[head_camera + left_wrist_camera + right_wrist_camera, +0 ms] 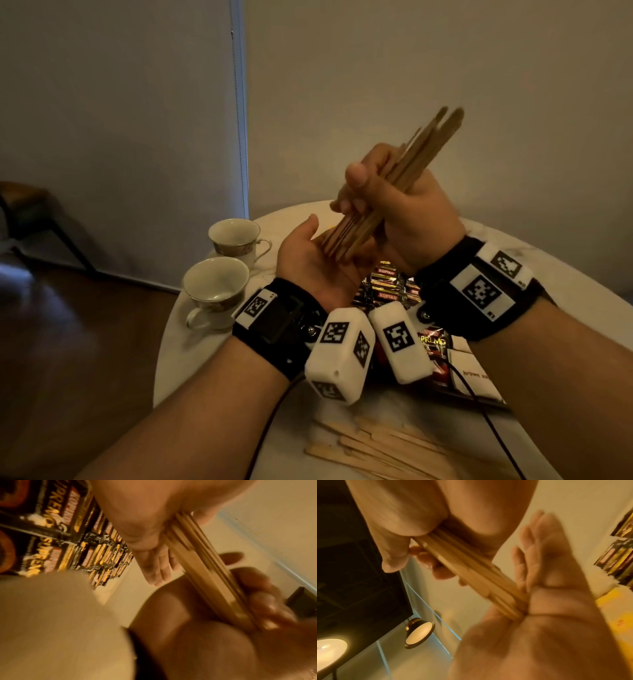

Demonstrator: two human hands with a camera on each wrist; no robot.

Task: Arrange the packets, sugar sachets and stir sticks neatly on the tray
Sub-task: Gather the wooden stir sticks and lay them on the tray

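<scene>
My right hand (394, 202) grips a bundle of wooden stir sticks (411, 164), tilted up to the right above the table. Their lower ends stand against the palm of my left hand (308, 260), which is held flat and palm up, fingers straight. The right wrist view shows the stick bundle (462, 563) butting into the left palm (556, 588). Below the hands, black and red coffee packets (387, 284) lie in rows on a dark tray (445, 394). White brown-sugar sachets (472, 373) lie at the tray's right. Several loose stir sticks (383, 448) lie on the table in front of the tray.
Two empty teacups (236, 240) (215, 287) stand at the left of the round white table (191, 346), close to its edge. A dark chair (30, 212) stands on the floor far left. Wrist-camera cables hang over the table's front.
</scene>
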